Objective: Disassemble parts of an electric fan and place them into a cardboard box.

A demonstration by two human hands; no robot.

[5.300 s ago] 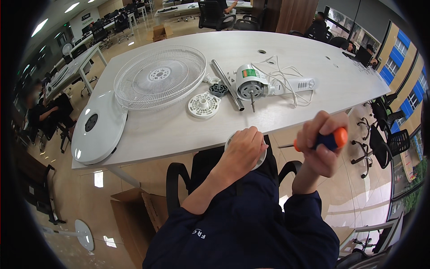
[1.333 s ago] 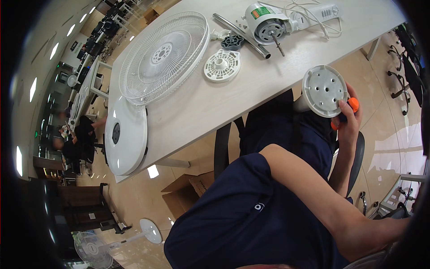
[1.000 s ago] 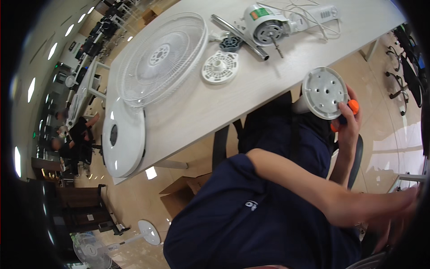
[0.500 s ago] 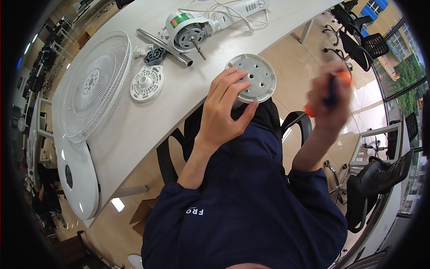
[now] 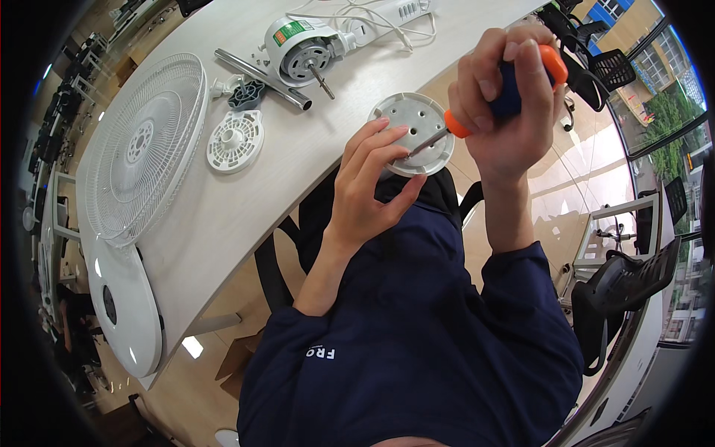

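My left hand (image 5: 370,184) grips a round, pale plastic part (image 5: 403,114) with several holes and a raised rim. Its fingers lie over the left side and the thumb presses the near edge. The part is held above my lap, just off the table's edge. Closed round a screwdriver (image 5: 507,94) with a blue and orange handle is my right hand (image 5: 514,143). The metal shaft slants down to the left, its tip at the part's face beside my left fingertips. Whether a screw sits under the tip is too small to tell.
On the white table (image 5: 298,138) lie a fan motor (image 5: 307,56), a metal tube (image 5: 261,77), a dark knob (image 5: 246,95), a white slotted disc (image 5: 235,141), a fan grille (image 5: 145,141) and a round white base (image 5: 123,309). A power strip (image 5: 387,16) with cords lies behind. Office chairs stand right.
My right hand has swung left with the screwdriver, bringing its tip from the right side onto the round part. My left hand keeps its grip there. The view has shifted slightly.
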